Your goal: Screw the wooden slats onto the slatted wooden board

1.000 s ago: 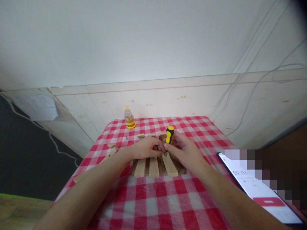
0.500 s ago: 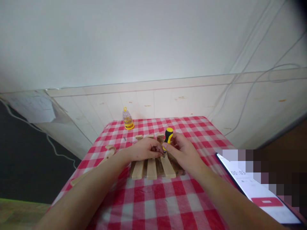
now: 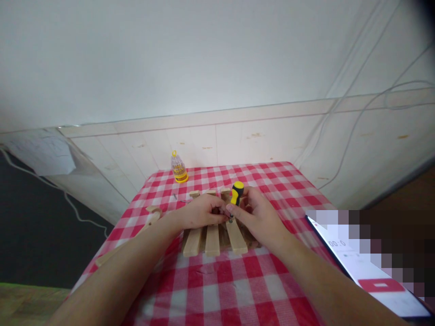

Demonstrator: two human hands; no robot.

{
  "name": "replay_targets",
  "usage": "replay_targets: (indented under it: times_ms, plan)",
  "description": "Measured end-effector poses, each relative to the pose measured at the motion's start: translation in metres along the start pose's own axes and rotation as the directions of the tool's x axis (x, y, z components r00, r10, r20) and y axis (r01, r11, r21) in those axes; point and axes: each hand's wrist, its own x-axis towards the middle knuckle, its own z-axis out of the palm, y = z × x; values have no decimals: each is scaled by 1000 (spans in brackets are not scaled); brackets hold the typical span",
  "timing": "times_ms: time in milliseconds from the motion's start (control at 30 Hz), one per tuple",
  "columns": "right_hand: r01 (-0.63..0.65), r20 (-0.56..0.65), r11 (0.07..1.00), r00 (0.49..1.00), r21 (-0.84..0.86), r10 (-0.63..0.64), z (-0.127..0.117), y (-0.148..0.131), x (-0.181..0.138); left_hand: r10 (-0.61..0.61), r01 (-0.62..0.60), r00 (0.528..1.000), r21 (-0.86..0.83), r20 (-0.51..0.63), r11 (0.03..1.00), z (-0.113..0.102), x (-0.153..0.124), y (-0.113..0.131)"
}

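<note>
Although its shaft is partly hidden from my remote view, the screwdriver [image 3: 237,192] shows a stubby yellow-and-black handle, tilted slightly above a small round metal fitting [image 3: 230,221] on the rightmost of three pale wooden slats [image 3: 212,242]. The right hand [image 3: 256,210] is closed on the handle, thumb low. The left hand [image 3: 204,211] lies across the slats, fingers curled narrowly near the tip; I cannot tell whether they pinch anything. At the far edge of the checked tablecloth [image 3: 204,294], I record a clear, yellow-based container [image 3: 179,168] holding slender pieces, too small to identify.
</note>
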Motion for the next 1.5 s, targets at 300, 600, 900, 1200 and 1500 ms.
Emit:
replay_targets:
  times_ms: [300,600,900,1200,1500]
  plan:
    - [1,22,1000,1000,-5,-1,-2,-1,1,-23,23,1000,13,8,1000,-1,1,3]
    - [69,44,997,997,47,-71,-2,4,-1,11,-11,1000,-45,-4,999,0,0,2]
    - [49,89,998,995,-38,-46,-1,0,-1,10,-10,1000,-31,7,999,0,0,1]
    - [40,100,999,994,-12,-39,-2,3,0,2,-2,1000,-2,-7,1000,0,1,1]
    - [18,97,997,995,76,-25,1,5,-1,-11,11,1000,22,-8,1000,0,0,2]
